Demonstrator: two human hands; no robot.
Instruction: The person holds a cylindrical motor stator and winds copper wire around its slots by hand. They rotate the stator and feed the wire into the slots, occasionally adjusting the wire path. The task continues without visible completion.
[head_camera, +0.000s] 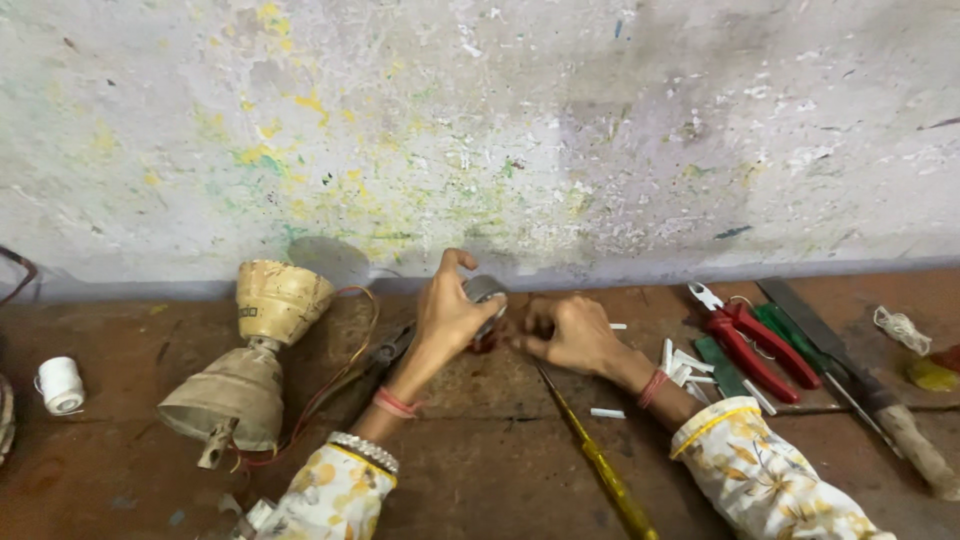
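My left hand (447, 318) is curled around a small grey metal cylinder (485, 291) held just above the brown floor near the wall. Right beside it, my right hand (572, 333) rests on the floor with its fingers bent toward the same part, touching something small and reddish between the two hands. A yellow-handled screwdriver (597, 460) lies under my right forearm, pointing toward the hands. Both sleeves are white with a yellow flower print.
A dusty cream motor housing (250, 360) with red wires lies at left, a white tape roll (60, 385) further left. Red-handled pliers (750, 340), green-handled tools (790, 335), a wooden-handled blade (880, 405) and several white sleeve pieces (685, 365) lie at right. Paint-flecked wall behind.
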